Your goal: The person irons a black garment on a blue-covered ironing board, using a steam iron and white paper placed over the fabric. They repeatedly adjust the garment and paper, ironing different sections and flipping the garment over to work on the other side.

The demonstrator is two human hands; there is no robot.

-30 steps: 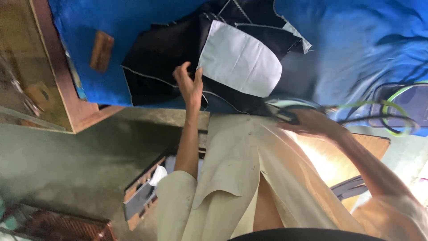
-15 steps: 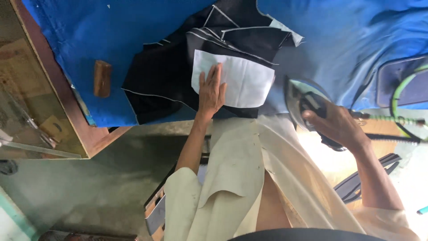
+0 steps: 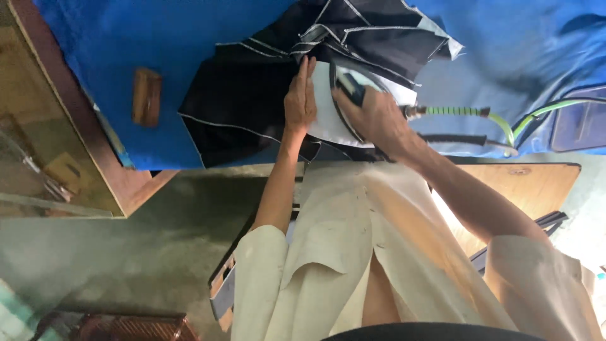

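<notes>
Now white panel [image 3: 322, 120] lies btwn hands, L [image 3: 300, 101] flat, R [image 3: 372, 117] on iron [image 3: 348, 85].

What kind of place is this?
Probably a tailor's or clothes-pressing shop. The right hand pushes an iron with a green hose over dark cloth on a blue padded table, and the left hand holds the cloth flat.

Right hand [image 3: 372, 117] brings iron [image 3: 348, 85] from table's right side onto white panel [image 3: 322, 107] of dark garment [image 3: 252, 101]. Left hand [image 3: 300, 95] shifts to panel's left edge, lying flat beside iron.
</notes>
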